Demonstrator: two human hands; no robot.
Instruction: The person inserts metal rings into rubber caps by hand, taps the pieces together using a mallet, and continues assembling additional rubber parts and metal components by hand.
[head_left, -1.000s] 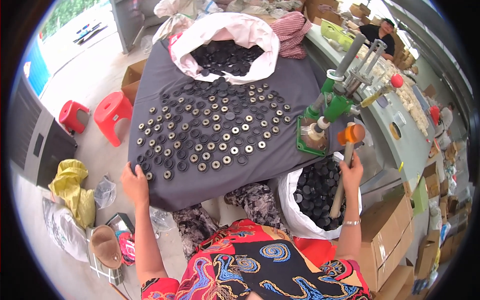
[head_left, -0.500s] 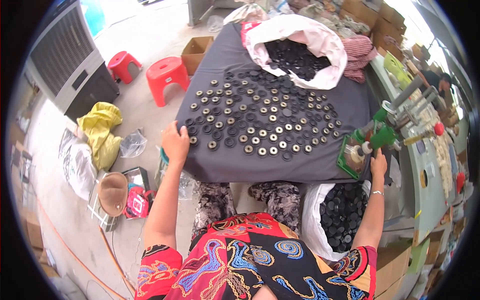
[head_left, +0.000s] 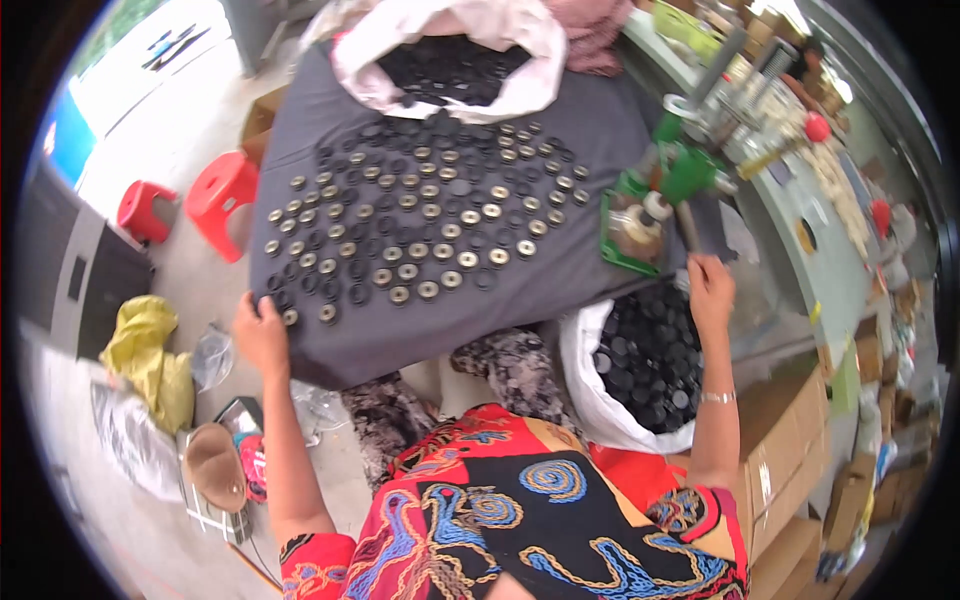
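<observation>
A table covered with a dark grey cloth stands in front of me. Small black round parts, several with a metal ring in the middle, lie spread over it. My left hand is closed on the cloth-covered edge at the near left, its fingertips beside the outermost ringed parts. At the table's right side stands a green hand press with a red knob above. My right hand is closed round the end of the press's bar-shaped lever. The inside of this grip is hidden.
A white sack of black parts lies open at the table's far side. Another white sack, holding black discs, stands below the press. Red stools, a yellow bag and a hat are to the left; cardboard boxes are at right.
The whole view has shifted, so the table appears farther up and left. My right hand has come nearer to me relative to the press. My left hand stays at the table's edge.
</observation>
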